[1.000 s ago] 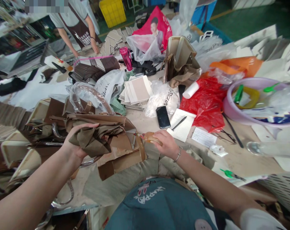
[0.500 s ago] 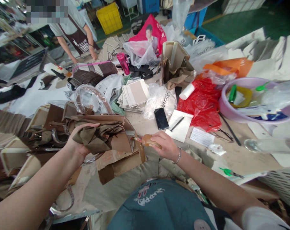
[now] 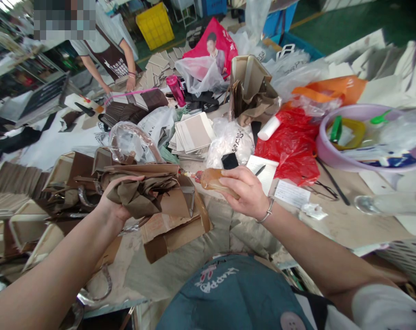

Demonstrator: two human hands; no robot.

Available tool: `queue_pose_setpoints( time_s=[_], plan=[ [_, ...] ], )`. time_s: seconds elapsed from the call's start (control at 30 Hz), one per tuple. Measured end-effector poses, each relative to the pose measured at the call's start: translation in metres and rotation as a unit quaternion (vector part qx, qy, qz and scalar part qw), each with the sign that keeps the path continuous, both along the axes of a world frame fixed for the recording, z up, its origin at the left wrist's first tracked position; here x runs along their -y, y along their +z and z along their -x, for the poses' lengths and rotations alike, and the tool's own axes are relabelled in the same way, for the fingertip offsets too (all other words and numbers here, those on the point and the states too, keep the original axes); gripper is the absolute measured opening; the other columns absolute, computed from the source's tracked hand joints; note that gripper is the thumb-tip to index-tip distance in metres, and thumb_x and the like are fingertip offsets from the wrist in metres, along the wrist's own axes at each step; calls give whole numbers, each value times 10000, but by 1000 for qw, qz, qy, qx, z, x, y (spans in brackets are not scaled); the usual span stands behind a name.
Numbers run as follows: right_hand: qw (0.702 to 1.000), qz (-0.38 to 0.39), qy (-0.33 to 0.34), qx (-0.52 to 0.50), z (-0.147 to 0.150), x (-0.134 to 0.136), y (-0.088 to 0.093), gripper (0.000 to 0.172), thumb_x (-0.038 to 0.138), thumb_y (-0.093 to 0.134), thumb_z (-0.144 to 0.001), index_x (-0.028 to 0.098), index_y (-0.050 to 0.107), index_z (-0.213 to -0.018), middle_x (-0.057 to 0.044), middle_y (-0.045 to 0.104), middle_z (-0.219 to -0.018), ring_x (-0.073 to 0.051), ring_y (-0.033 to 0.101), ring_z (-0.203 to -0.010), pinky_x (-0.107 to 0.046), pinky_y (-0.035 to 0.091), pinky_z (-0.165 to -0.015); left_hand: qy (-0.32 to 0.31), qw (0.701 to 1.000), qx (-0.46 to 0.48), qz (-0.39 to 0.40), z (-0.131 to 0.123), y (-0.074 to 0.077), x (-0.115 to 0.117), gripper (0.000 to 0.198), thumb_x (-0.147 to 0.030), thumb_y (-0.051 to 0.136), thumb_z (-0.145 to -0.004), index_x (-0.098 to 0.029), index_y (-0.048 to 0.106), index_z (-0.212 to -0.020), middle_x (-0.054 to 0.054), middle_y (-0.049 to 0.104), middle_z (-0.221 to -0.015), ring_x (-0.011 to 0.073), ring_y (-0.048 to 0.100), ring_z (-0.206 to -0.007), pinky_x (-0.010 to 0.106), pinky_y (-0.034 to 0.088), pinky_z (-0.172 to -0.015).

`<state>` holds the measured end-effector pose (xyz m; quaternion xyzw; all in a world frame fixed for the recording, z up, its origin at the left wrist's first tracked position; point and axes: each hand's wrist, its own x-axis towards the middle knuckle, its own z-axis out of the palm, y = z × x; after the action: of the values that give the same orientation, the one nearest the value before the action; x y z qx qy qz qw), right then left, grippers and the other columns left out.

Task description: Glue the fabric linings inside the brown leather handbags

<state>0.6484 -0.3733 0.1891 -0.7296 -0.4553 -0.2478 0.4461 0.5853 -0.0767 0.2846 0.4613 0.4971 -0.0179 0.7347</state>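
In my left hand (image 3: 117,204) is a brown handbag piece (image 3: 139,195) with crumpled olive-brown lining, the fingers wrapped round its near side. My right hand (image 3: 245,190) grips a soft amber glue bottle (image 3: 211,178), its narrow reddish tip pointing left at the far right corner of the bag piece. I cannot tell whether the tip touches it. Beneath the bag piece sits an open cardboard box (image 3: 173,233). Left of it stand several more brown bag pieces (image 3: 65,172) with cream edges, one with a plastic-wrapped handle (image 3: 135,137).
Stacked beige panels (image 3: 194,133) lie beyond my hands. A phone (image 3: 230,160), a notepad (image 3: 268,169), a red plastic bag (image 3: 290,142) and a purple basin (image 3: 366,169) are to the right. Across the table a person in a brown apron (image 3: 115,55) handles panels.
My right hand has lifted the glue bottle up and away from me, from over the box to the bag piece's far corner. My left hand keeps its hold almost in place.
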Motion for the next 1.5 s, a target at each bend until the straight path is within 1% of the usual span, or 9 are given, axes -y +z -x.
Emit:
queue_pose_setpoints(
  time_s=[0.1, 0.27, 0.37, 0.53, 0.67, 0.93, 1.13, 1.27, 1.5],
  plan=[
    [1000, 12, -5, 27, -5, -1, 1, 281, 196, 576, -869, 288, 547, -1133, -68, 586, -1065, -224, 569, -906, -423, 508, -763, -33, 999, 15, -12, -1, -3, -3, 279, -64, 580, -681, -29, 645, -950, 167, 714, -783, 259, 666, -588, 403, 588, -526],
    [997, 53, 8, 51, -8, -3, -15, 266, 136, 553, -861, 256, 550, -1098, -70, 591, -1077, -214, 561, -909, -411, 503, -767, -31, 999, 15, -17, -5, -2, 0, 167, -42, 535, -694, -53, 631, -830, 140, 698, -676, 231, 635, -496, 370, 565, -464],
    [997, 67, 15, 45, -7, -2, -22, 280, 124, 542, -862, 247, 541, -1114, -75, 592, -1083, -219, 559, -940, -412, 503, -777, -37, 999, 14, -22, -7, -4, -3, 157, -41, 538, -684, -55, 626, -814, 128, 699, -674, 229, 643, -508, 365, 571, -486],
    [998, 36, 7, 43, -10, -2, -14, 297, 146, 557, -870, 278, 531, -1135, -57, 583, -1117, -212, 553, -936, -408, 501, -769, -51, 998, 32, -18, -10, -13, -14, 144, -57, 570, -676, -49, 637, -804, 140, 705, -691, 247, 659, -538, 380, 582, -500],
    [997, 18, -2, 69, -16, -4, -7, 278, 149, 563, -875, 251, 541, -1133, -69, 574, -1131, -210, 538, -914, -403, 492, -756, -57, 997, 35, -32, -13, -13, -14, 154, -49, 564, -682, -31, 644, -812, 149, 712, -696, 246, 661, -517, 381, 587, -485],
    [996, 54, 21, 64, -14, -6, -28, 273, 67, 503, -861, 201, 556, -1092, -88, 603, -1071, -208, 539, -904, -385, 482, -739, -45, 998, 24, -40, -17, -10, -7, 133, -53, 526, -694, -40, 640, -760, 134, 697, -635, 235, 641, -454, 372, 576, -427],
    [999, -13, 2, 48, -20, -7, -20, 242, 158, 557, -865, 226, 542, -1097, -86, 595, -1045, -214, 559, -893, -401, 483, -750, -32, 998, 19, -54, -18, -11, -5, 143, -64, 548, -665, -53, 649, -766, 154, 709, -672, 248, 660, -497, 377, 592, -466],
    [999, -7, -2, 42, -23, -10, -18, 230, 186, 557, -876, 237, 544, -1099, -87, 592, -1069, -216, 565, -904, -410, 476, -766, -36, 998, 16, -46, -17, -10, -2, 165, -56, 546, -658, -37, 648, -786, 151, 711, -682, 237, 653, -488, 371, 593, -464],
    [1000, 12, 0, 27, -16, -9, -31, 236, 152, 562, -855, 220, 550, -1081, -87, 586, -1030, -219, 559, -906, -399, 498, -756, -45, 997, 22, -62, -19, -14, -7, 128, -64, 536, -678, -61, 640, -753, 131, 697, -641, 231, 641, -473, 366, 582, -440]
  ],
)
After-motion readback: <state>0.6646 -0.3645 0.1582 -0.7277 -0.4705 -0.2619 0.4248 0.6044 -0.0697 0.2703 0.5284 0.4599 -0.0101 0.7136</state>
